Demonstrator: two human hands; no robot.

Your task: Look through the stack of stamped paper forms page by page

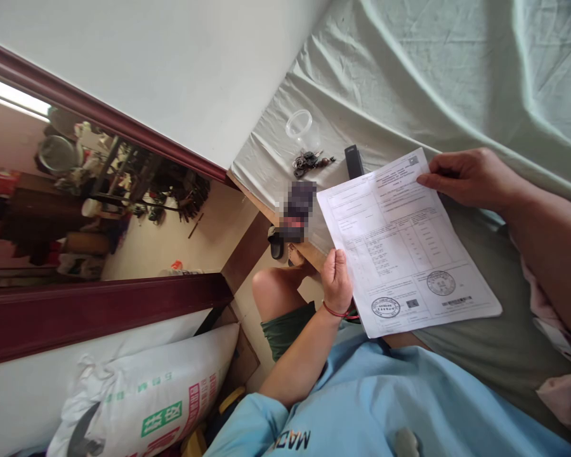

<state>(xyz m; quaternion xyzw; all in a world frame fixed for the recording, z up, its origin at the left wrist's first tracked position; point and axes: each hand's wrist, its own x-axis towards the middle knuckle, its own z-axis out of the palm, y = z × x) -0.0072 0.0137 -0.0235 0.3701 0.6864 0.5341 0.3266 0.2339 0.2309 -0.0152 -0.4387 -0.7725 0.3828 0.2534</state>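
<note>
A printed paper document (pixel 404 254) with a table, round and oval stamps and a barcode is held up above the bed; several sheets may be stacked, I cannot tell. My left hand (pixel 337 281), with a red cord round its wrist, pinches the paper's left edge, thumb showing. At the upper right corner, my right hand (pixel 473 179) grips the paper between thumb and fingers. Just past the top edge of the paper lies a black oblong case (pixel 353 162). Close by are a bunch of keys (pixel 308 163) and a clear plastic cup (pixel 303 129).
A pale green sheet (pixel 457 76) covers the bed. A pixelated dark item (pixel 299 206) lies at its edge, with a black slipper (pixel 276 243) on the floor below. A full white sack (pixel 162 387) stands lower left, beside a dark red door frame (pixel 99 311).
</note>
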